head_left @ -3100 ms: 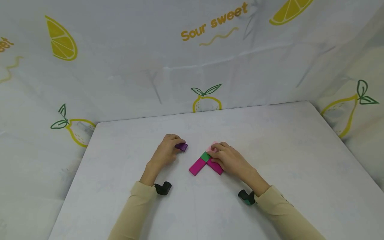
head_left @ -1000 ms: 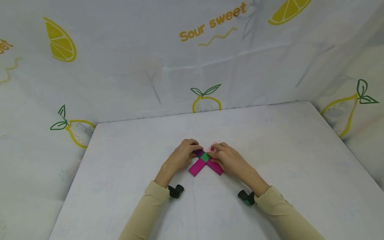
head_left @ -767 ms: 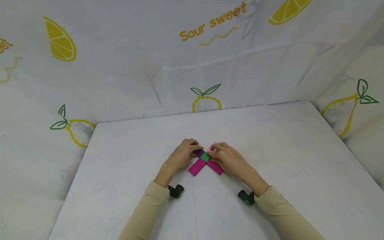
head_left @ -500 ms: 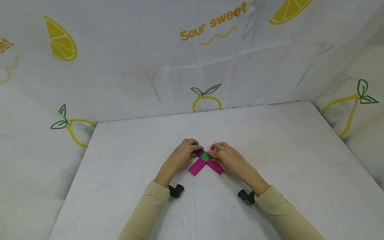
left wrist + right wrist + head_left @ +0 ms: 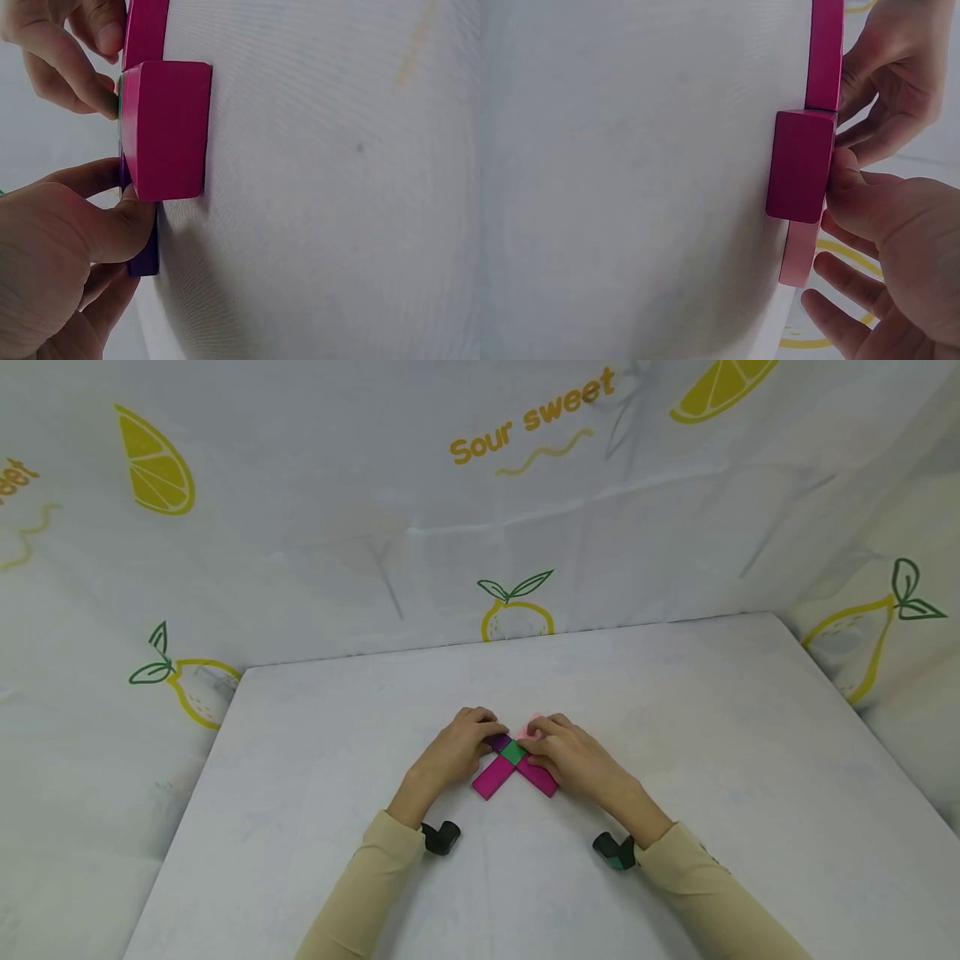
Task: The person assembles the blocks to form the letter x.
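Note:
Several coloured blocks form an X on the white table. At its centre is a green block (image 5: 513,752). Two magenta blocks, one left (image 5: 492,777) and one right (image 5: 540,778), stretch toward the near side. The left hand (image 5: 454,748) pinches a purple block (image 5: 498,742) at the far left of the green one, its thumb and fingers around it. The right hand (image 5: 576,763) holds the joined blocks from the far right, fingertips at the green block and right magenta block. Its fingers partly cover a light pink block (image 5: 801,253), visible below the magenta one in the right wrist view.
The white tabletop (image 5: 315,760) extends around both hands. Behind it hangs a white cloth (image 5: 322,585) printed with lemons and lettering. Each wrist wears a black camera, left (image 5: 442,838) and right (image 5: 615,850).
From 3.1 s ago to 1.0 s ago, the left hand brought the purple block rightward against the green block. Since then both hands have stayed almost still. The right hand has kept its place throughout.

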Tool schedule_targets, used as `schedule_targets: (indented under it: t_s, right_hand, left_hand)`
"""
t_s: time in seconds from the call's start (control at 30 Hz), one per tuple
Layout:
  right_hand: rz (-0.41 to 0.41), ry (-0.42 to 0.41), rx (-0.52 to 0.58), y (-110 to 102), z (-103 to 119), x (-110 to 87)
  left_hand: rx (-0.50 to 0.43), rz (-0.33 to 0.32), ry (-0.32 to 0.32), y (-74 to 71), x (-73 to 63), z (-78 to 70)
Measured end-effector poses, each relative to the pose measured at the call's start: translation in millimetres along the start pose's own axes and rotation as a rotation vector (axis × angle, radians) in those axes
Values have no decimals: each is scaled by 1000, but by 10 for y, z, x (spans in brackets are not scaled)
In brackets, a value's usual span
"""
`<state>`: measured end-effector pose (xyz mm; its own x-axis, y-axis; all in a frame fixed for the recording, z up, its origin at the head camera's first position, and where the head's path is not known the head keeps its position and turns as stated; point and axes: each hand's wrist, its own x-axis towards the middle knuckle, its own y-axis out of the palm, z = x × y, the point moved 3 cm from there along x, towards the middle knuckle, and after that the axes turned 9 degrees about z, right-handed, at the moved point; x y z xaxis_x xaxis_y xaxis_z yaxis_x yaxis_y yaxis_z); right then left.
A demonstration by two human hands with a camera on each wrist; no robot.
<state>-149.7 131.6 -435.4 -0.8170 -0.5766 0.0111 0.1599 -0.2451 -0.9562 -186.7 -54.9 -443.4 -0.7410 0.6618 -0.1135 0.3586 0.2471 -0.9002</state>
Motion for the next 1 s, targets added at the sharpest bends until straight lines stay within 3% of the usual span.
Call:
schedule_targets:
  t_s: [0.33,0.73,1.0]
  right_hand:
    - [8,-13,33,-1,4,23]
    - [57,17,-32,-22,28,42]
    - [49,17,-41,-29,11,25]
  left_hand:
    - [-6,-1,-4,0,-19,9]
    - [-13,21,-17,7,-15,22]
    - [7,23,-44,-2,-39,12]
